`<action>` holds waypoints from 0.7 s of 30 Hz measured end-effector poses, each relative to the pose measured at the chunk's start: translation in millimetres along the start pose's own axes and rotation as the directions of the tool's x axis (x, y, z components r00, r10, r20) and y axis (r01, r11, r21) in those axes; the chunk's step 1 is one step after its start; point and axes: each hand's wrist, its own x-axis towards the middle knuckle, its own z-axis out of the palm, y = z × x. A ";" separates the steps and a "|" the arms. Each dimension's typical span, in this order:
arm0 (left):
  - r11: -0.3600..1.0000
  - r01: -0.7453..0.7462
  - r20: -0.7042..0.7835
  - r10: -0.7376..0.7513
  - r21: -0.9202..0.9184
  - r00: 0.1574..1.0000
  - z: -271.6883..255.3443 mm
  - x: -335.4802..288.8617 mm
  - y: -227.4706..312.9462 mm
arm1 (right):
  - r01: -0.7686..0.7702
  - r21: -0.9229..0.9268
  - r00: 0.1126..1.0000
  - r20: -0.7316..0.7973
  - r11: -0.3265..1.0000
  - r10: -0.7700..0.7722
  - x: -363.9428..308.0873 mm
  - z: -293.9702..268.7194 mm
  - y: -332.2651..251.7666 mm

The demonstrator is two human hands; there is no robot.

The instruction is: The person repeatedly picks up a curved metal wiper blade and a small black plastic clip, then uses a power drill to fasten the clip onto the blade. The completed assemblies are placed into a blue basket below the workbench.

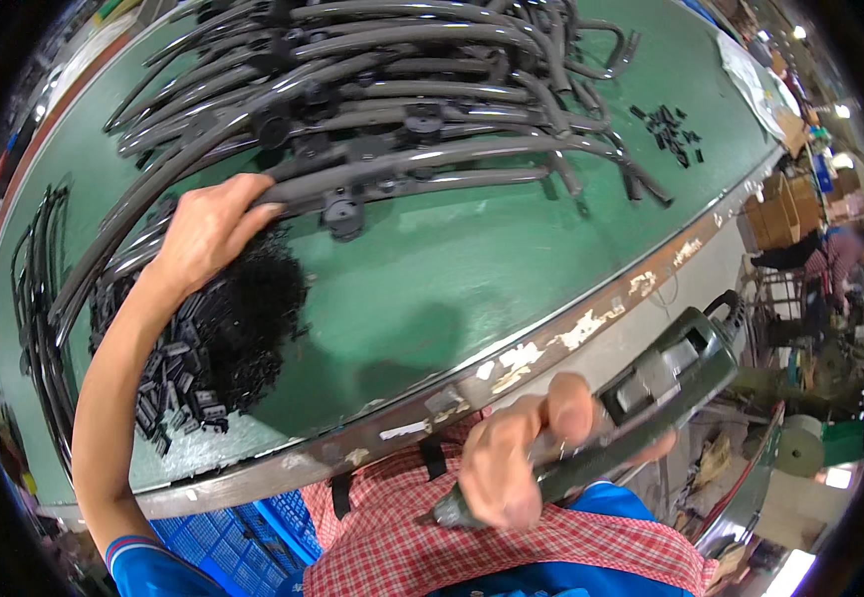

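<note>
My left hand (211,231) reaches across the table and is closed on a bent grey tube (392,167) at the near side of a pile of similar tubes. Round black fittings (342,216) are fixed along these tubes. Close to my body, off the table's near edge, my right hand (512,458) is closed around a dark green electric screwdriver (696,373). Its narrow nose points down to the left, and a coiled cord (734,310) leaves its far end. The right fingers are somewhat blurred. Beneath my left forearm lies a heap of small black plastic parts (178,373).
Beside the plastic parts is a mound of fine black pieces (263,308), perhaps screws. More small black pieces (671,134) lie at the right of the green table (512,259). Thin dark tubes (36,289) lie at left. A blue crate (208,542) stands below; another person (835,259) is at far right.
</note>
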 end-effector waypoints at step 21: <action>0.743 0.359 0.101 -0.369 -0.565 0.924 50.2 -111.1 112.8 | -0.145 -0.097 0.723 -0.690 0.985 0.038 19.6 -54.1 78.7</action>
